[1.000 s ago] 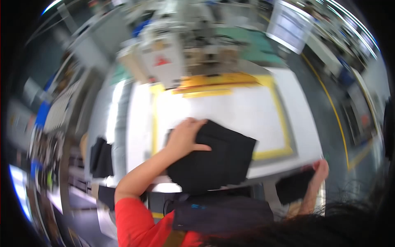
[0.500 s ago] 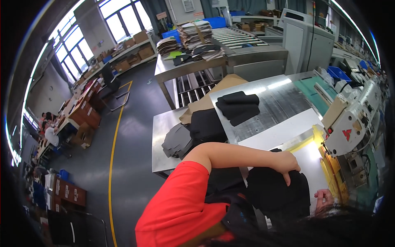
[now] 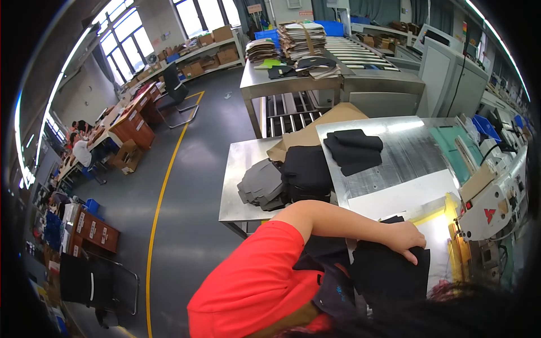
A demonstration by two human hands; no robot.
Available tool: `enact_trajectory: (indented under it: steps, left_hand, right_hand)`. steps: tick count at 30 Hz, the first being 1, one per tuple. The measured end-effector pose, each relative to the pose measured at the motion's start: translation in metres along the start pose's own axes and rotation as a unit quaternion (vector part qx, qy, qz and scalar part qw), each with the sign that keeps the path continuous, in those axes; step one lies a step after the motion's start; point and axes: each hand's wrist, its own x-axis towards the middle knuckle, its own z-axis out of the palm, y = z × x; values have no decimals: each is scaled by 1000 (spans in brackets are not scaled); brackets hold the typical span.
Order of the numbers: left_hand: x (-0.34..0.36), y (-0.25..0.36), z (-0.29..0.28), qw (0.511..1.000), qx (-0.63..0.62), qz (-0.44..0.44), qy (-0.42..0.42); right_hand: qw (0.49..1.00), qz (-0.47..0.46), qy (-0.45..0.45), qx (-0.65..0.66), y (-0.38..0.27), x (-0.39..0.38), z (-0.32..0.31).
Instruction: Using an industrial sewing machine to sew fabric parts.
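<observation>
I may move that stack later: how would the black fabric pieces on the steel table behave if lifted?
The black fabric pieces lie flat with uneven, overlapping edges, so they are probably floppy and light. Loosely stacked on the smooth steel table, they would likely slide apart if pushed.

The left hand (image 3: 407, 241) lies flat on a black fabric piece (image 3: 389, 273) beside a steel table (image 3: 406, 160).

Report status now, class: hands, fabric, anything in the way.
Left hand flat on black fabric piece, no closed grip. Right hand out of view. Sewing machine close beside.
</observation>
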Motion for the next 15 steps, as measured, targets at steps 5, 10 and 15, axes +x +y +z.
enact_trajectory:
  steps: [5,10,15]
  left_hand:
    - [-4,9,-16,1000,3,-19,16]
    - [-11,0,-34,995,87,1,39]
    - [-28,-52,-136,959,223,-127,123]
  right_hand:
    - [998,-35,-26,-47,-29,4,-2]
    - [1000,-16,-5,-11,-31,5,4]
    - [1000,25,10,-14,-45,4,1]
